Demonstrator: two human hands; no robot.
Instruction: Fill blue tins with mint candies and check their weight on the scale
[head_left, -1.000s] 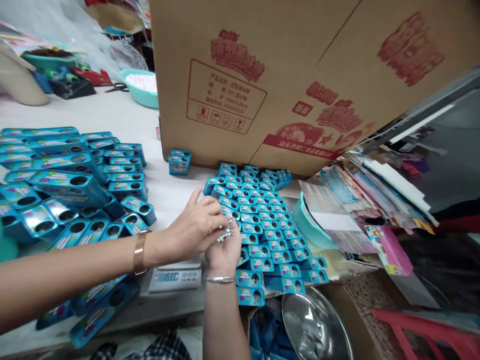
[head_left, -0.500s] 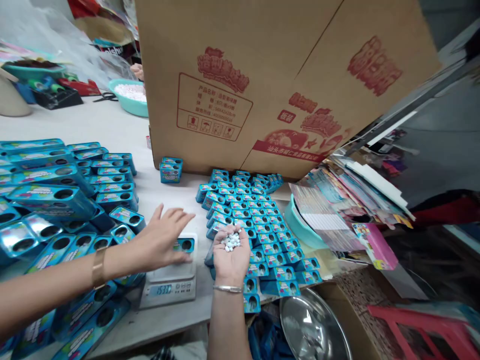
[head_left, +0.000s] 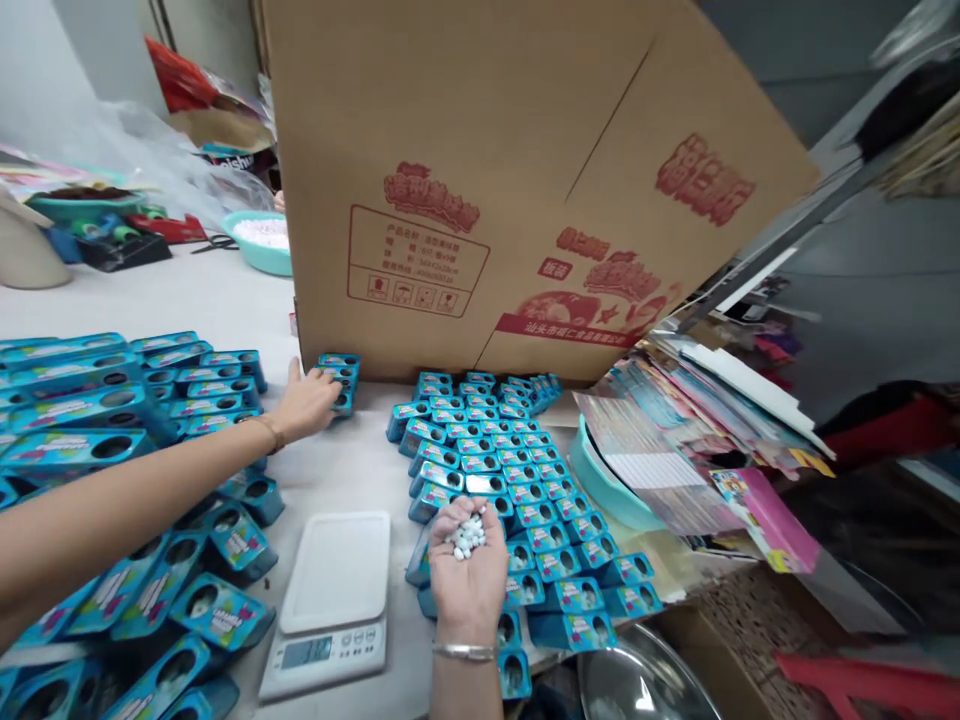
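Note:
Reaching forward, my left hand (head_left: 304, 402) has its fingers around a small blue tin (head_left: 343, 402) with a round dark opening. It stands against other blue tins (head_left: 339, 360) at the foot of the carton. My right hand (head_left: 469, 585) is palm up and cupped, holding a little heap of pale blue-white candies (head_left: 469, 538). It is above the near edge of the packed rows of blue tins (head_left: 517, 472). Between the two groups of tins sits a white digital scale (head_left: 337, 575) with its pan uncovered; the display is too blurred to read surely.
A large cardboard carton (head_left: 465, 120) blocks the far side. More blue tins (head_left: 225, 540) crowd the left. At right are a turquoise basin (head_left: 600, 480) under printed sheets (head_left: 652, 450) and a steel bowl (head_left: 637, 680) below the table edge. A turquoise bowl of candies (head_left: 262, 235) stands behind.
My left hand has gone from the scale to the carton's foot, taking the blue tin off the pan. My right hand still cups the candies. The view has tilted up slightly.

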